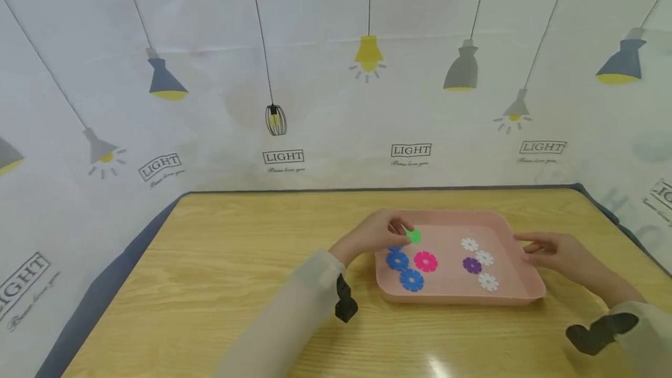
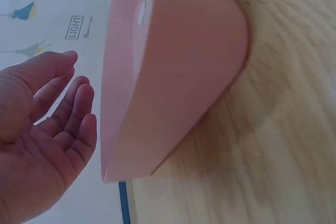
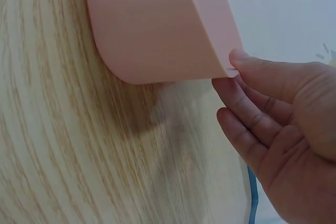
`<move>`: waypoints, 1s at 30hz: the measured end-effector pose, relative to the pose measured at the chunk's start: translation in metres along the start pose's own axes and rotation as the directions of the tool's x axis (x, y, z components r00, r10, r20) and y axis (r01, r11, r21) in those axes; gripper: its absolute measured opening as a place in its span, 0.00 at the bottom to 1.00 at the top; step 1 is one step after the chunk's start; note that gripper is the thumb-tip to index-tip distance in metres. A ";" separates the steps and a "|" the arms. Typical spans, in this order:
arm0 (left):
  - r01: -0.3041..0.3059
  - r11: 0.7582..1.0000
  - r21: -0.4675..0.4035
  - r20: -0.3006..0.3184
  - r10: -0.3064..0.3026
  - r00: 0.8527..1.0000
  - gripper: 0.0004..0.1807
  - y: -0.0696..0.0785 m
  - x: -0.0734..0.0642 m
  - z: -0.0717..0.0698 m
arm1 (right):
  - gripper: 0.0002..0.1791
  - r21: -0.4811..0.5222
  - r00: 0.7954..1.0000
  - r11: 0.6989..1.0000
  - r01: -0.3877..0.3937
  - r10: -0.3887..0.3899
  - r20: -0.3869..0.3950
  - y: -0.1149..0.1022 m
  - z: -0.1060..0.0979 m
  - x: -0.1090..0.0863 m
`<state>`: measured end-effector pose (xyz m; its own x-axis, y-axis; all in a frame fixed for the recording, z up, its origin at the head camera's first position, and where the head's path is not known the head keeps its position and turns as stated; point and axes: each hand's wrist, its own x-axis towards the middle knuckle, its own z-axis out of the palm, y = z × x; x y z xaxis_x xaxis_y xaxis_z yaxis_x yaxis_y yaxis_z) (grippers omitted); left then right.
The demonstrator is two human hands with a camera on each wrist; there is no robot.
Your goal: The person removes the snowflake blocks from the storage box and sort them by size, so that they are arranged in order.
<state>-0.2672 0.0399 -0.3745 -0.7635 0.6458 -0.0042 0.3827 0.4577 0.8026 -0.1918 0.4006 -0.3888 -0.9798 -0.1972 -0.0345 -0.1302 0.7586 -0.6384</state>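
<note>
A pink tray [image 1: 446, 217] on the wooden table holds flat notched plastic discs. Over its left end my left hand [image 1: 379, 231] hovers with loosely bent fingers, beside a green disc [image 1: 415, 235] that it partly covers. In the left wrist view nothing shows between thumb and fingers of that hand [image 2: 50, 124], which is near the tray wall [image 2: 189, 51]. At the opposite end my right hand [image 1: 559, 254] pinches the tray's rim, thumb [image 3: 249, 65] on the inside and fingers outside. Blue discs [image 1: 412, 280] and a magenta disc [image 1: 426, 261] lie left of a purple disc [image 1: 472, 265].
Three white discs [image 1: 488, 282] lie on the tray's right side. Bare wooden tabletop [image 1: 236, 249] extends left of the tray. A white curtain [image 1: 325, 86] printed with lamps stands behind the table's back edge. Dark bands [image 1: 343, 299] are worn on both wrists.
</note>
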 end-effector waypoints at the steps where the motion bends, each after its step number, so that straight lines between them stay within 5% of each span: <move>1: 0.007 1.000 0.026 0.011 -0.007 1.000 0.14 0.003 0.005 0.001 | 0.30 -0.004 1.000 1.000 0.004 -0.004 -0.006 0.000 0.000 0.000; 7: 0.043 0.994 0.105 0.127 -0.056 0.990 0.15 0.015 0.027 0.009 | 0.30 -0.001 1.000 1.000 0.019 -0.019 -0.016 -0.001 -0.002 0.000; 15: 0.060 0.990 0.129 0.308 -0.097 0.947 0.13 0.026 0.044 0.021 | 0.30 0.018 1.000 1.000 0.015 -0.015 -0.008 0.000 0.000 -0.003; 19: 0.052 0.976 0.209 0.334 -0.122 0.935 0.13 0.030 0.049 0.024 | 0.29 0.009 1.000 1.000 0.009 -0.009 -0.011 0.000 0.001 -0.002; 30: 0.211 0.905 0.369 0.308 -0.333 0.891 0.13 0.032 0.049 0.032 | 0.28 0.022 1.000 1.000 0.011 -0.011 -0.009 -0.003 0.002 -0.001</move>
<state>-0.2755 0.1056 -0.3680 -0.6480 0.6109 -0.4549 0.3766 0.7761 0.5058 -0.1897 0.3974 -0.3878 -0.9796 -0.1998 -0.0202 -0.1380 0.7426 -0.6554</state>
